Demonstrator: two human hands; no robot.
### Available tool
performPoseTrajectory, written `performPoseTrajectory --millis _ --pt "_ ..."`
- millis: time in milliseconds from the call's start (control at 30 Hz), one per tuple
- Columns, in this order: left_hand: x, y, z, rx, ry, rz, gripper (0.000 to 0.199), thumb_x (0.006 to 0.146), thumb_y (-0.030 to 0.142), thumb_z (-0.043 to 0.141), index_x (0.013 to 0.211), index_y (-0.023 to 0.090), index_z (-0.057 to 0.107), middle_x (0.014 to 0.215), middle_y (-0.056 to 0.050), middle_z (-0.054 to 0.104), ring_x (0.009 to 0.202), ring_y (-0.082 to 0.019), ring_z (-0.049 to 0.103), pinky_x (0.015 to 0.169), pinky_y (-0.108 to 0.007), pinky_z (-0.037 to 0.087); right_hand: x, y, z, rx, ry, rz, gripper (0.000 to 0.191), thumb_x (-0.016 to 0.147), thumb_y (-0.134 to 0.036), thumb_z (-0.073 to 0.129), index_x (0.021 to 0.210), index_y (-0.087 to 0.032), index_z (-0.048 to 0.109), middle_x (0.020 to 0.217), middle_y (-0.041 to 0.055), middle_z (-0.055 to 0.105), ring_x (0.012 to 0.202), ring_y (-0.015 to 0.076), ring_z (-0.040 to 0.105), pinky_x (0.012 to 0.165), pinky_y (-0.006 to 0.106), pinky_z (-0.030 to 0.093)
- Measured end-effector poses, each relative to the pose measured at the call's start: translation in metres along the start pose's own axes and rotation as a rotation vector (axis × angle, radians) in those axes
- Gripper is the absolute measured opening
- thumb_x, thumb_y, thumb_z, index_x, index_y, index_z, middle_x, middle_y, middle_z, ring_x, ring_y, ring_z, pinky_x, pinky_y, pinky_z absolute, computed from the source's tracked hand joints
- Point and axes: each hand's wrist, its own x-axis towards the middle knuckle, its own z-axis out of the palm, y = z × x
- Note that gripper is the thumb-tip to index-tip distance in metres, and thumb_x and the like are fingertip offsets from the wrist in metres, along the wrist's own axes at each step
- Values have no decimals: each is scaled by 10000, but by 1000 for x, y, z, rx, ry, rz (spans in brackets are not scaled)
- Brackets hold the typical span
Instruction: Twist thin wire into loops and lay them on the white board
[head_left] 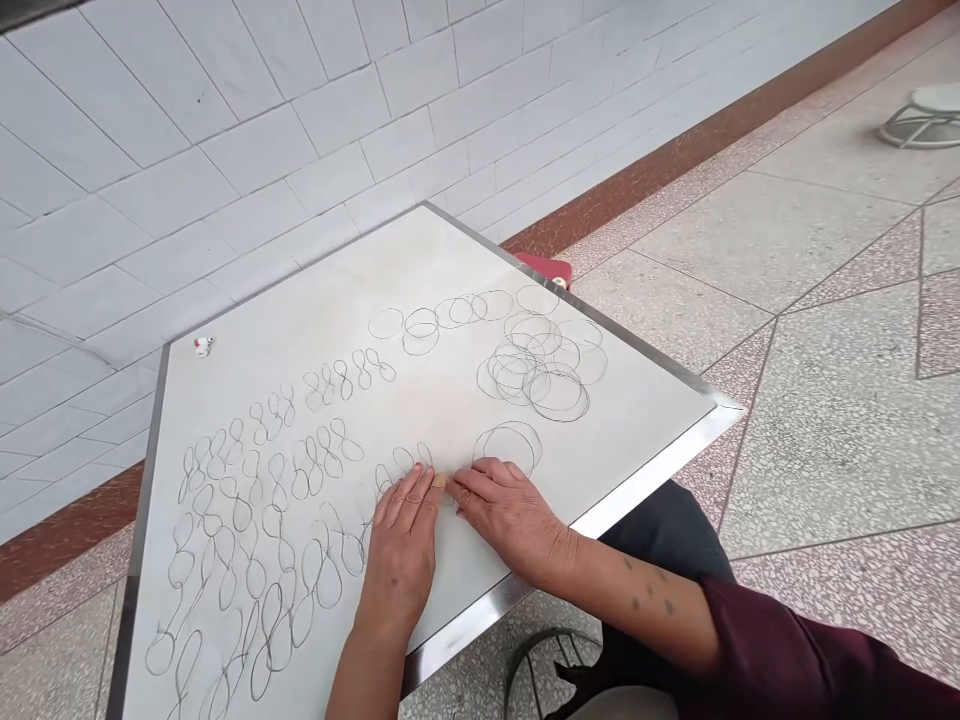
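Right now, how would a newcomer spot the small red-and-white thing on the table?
Find the metal-edged white tabletop beside the tiled wall. In its left corner on the wall side, apart from the wire figure-eights, sits the small red-and-white object. Its neighbours are thin, dark outlines; it alone is compact and coloured.

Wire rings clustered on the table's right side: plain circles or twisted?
Untwisted: the wire rings show round outlines, without the crossed middles of the figure-eight loops.

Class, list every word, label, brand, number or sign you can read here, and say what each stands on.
No readable text.
Thin loops and tabletop: no lettering visible.
Small red-and-white item at the tabletop's far-left corner: too small to tell whether it bears text.
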Motion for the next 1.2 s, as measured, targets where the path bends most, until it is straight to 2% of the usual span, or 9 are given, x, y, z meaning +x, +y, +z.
performPoseTrajectory --millis 200,567,700,867,1000,1200 --pt "-6 -4 8 -19 -9 -18 438 932 9 438 1337 151 528 1275 -111 664 1249 -224 565 1036 -416 453 0 1 1 -7 -24 -16 322 960 -204 548 1274 -138 573 1100 107 646 990 241 510 822 387 447" --pt "-8 -6 8 17 -58 -36 490 916 -19 416 1359 164 517 1326 -96 635 1287 -251 525 1038 -434 410 0 0 1 0 -50 -1 325 964 -195 530 1284 -151 566 1113 110 634 1037 251 500 845 404 463" --pt "-6 -4 7 20 -23 -53 485 917 -9 440 1365 165 509 1310 -105 644 1260 -256 545 1013 -428 414 0 0 1 3 -59 -7 334 968 -199 520 1294 -138 558 1123 114 632 1040 253 495 869 416 458" --pt "-1 -4 10 3 -51 -58 509 916 -29 418 1387 158 476 1250 -95 681 1271 -266 533 1023 -448 397 -1 0 2 -3 -63 -1 342 962 -198 533 1300 -146 551 1123 105 631 1019 250 508 876 417 451" --pt "-2 -5 15 -16 -25 -113 561 921 -14 429 1448 177 400 1120 -94 732 1251 -266 554 987 -447 431 -2 1 4 4 -49 -1 332 974 -204 514 1301 -159 551 1153 107 631 1024 250 516 868 419 454" --pt "-3 -4 18 -72 -46 -264 598 944 65 443 1500 224 295 1185 -89 714 1246 -287 547 961 -506 440 -2 -4 5 0 -55 22 312 970 -225 539 1270 -141 566 1148 111 635 1054 255 516 891 420 446"
